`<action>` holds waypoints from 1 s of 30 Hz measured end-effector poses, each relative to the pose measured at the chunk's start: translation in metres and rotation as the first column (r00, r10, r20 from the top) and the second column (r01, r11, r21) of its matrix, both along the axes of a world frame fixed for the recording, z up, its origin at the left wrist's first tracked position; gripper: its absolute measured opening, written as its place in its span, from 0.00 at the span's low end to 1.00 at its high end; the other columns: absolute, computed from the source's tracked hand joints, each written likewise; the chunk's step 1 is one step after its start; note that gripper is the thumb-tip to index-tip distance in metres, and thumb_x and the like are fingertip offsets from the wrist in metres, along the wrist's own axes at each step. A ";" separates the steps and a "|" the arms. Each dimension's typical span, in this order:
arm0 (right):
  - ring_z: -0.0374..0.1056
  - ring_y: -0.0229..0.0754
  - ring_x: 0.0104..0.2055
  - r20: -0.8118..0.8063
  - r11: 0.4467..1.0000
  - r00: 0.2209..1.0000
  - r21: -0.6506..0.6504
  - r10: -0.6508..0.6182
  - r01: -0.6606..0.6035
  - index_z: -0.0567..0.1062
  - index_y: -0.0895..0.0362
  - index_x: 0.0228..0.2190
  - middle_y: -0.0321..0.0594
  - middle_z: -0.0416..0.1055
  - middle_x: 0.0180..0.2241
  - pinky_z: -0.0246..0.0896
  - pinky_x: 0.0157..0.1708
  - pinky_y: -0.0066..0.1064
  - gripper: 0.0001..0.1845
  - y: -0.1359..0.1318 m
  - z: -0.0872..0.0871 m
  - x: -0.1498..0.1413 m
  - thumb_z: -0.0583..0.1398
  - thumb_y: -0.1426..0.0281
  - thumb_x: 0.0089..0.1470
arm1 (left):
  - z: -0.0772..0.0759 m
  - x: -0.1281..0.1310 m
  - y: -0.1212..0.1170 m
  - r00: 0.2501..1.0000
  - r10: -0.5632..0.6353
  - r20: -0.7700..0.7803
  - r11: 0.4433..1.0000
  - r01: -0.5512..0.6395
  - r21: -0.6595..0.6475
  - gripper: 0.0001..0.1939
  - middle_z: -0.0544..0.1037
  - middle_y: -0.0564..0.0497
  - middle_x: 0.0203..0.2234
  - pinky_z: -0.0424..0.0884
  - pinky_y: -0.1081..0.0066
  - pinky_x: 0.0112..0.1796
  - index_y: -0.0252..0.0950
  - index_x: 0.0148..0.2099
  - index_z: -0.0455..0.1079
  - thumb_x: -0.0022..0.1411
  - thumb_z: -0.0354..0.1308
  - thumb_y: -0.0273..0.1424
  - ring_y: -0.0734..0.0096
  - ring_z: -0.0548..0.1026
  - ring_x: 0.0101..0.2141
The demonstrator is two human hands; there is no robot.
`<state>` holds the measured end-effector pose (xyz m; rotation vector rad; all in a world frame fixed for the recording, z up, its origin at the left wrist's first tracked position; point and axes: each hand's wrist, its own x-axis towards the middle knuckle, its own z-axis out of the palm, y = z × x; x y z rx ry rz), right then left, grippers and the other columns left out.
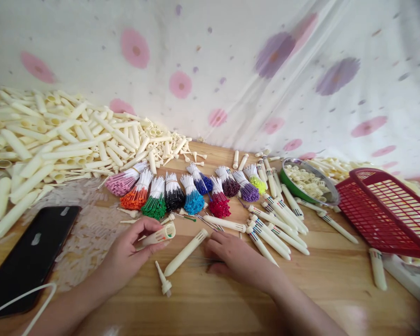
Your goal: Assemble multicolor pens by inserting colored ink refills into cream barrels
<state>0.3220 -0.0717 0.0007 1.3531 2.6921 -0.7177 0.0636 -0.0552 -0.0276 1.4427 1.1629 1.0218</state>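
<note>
My left hand (143,240) is closed around a short cream pen barrel (157,235), its open end turned to the right and bits of colour showing inside. My right hand (231,254) is low over the table with its fingers bent; what lies between them is blurred and partly hidden. Between the hands lies a cream pen barrel (186,252) with slots at its upper end. Below it is a small cream cone-tipped part (163,279). Behind the hands stand bundles of coloured pen refills, among them green (154,200), blue (193,198) and red (219,200) ones.
Heaped cream pen parts (66,135) cover the back left. A black phone (31,256) with a white cable lies at the left. Several multicolour pens (276,224) lie at the right, near a green-sided bowl (287,183) of small parts and a red basket (381,214).
</note>
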 end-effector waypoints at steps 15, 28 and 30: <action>0.67 0.38 0.33 -0.417 0.922 0.897 0.386 0.147 0.028 0.70 0.56 0.40 0.39 0.73 0.31 0.60 0.32 0.29 0.07 0.002 0.067 -0.007 0.54 0.70 0.61 | 0.004 -0.006 -0.005 0.991 -0.112 -0.069 0.973 0.124 0.197 0.07 0.72 0.51 0.31 0.69 0.68 0.34 0.41 0.32 0.68 0.52 0.57 0.22 0.66 0.72 0.32; 0.60 0.39 0.27 -0.291 0.830 0.916 0.552 0.275 -0.074 0.74 0.61 0.36 0.42 0.73 0.27 0.55 0.26 0.31 0.09 -0.002 0.063 -0.017 0.53 0.76 0.60 | 0.000 -0.009 -0.004 0.969 -0.167 -0.183 0.938 0.213 0.273 0.17 0.70 0.55 0.33 0.68 0.70 0.36 0.44 0.37 0.66 0.53 0.53 0.15 0.69 0.72 0.34; 0.60 0.39 0.27 -0.275 0.833 0.922 0.546 0.274 -0.085 0.74 0.61 0.35 0.42 0.73 0.27 0.54 0.25 0.32 0.10 -0.002 0.063 -0.018 0.52 0.76 0.60 | 0.000 -0.008 -0.003 0.968 -0.166 -0.186 0.940 0.213 0.266 0.15 0.71 0.54 0.33 0.68 0.70 0.36 0.43 0.36 0.66 0.52 0.53 0.16 0.68 0.72 0.34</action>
